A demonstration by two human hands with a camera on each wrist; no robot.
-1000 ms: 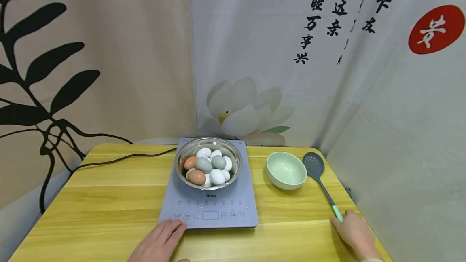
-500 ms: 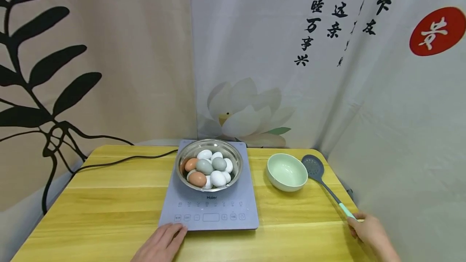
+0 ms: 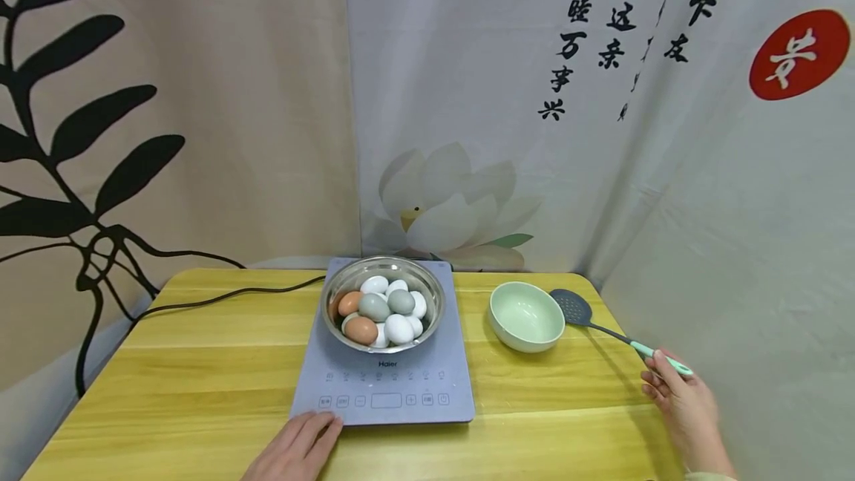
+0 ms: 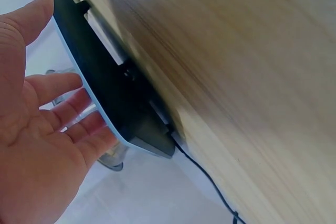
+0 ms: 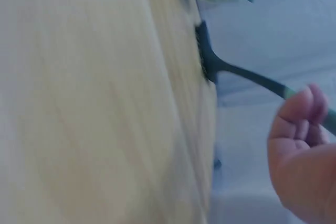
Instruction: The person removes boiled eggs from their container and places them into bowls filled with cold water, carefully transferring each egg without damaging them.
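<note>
My right hand [image 3: 688, 403] pinches the mint-green handle of a grey slotted skimmer [image 3: 572, 307] between thumb and fingers. The handle is tilted up off the table, while the perforated head stays low beside a pale green bowl [image 3: 526, 316]. In the right wrist view the skimmer's neck [image 5: 252, 75] slopes up to the fingers. My left hand [image 3: 294, 445] rests with extended fingers on the front left corner of a grey-blue induction cooker [image 3: 427, 384]; the left wrist view shows those fingers along its edge. On the cooker stands a steel bowl [image 3: 436, 303] holding white, brown and greyish eggs [image 3: 361, 330].
The yellow wooden table [image 3: 200, 362] carries everything. A black power cord [image 3: 247, 287] runs from the cooker off the table's left side. Printed cloth curtains [image 3: 467, 80] hang behind the table and along its right side.
My right hand has taken hold of the skimmer's handle and raised that end, moving slightly right and up. The skimmer's head has turned a little. My left hand stays at the cooker's corner.
</note>
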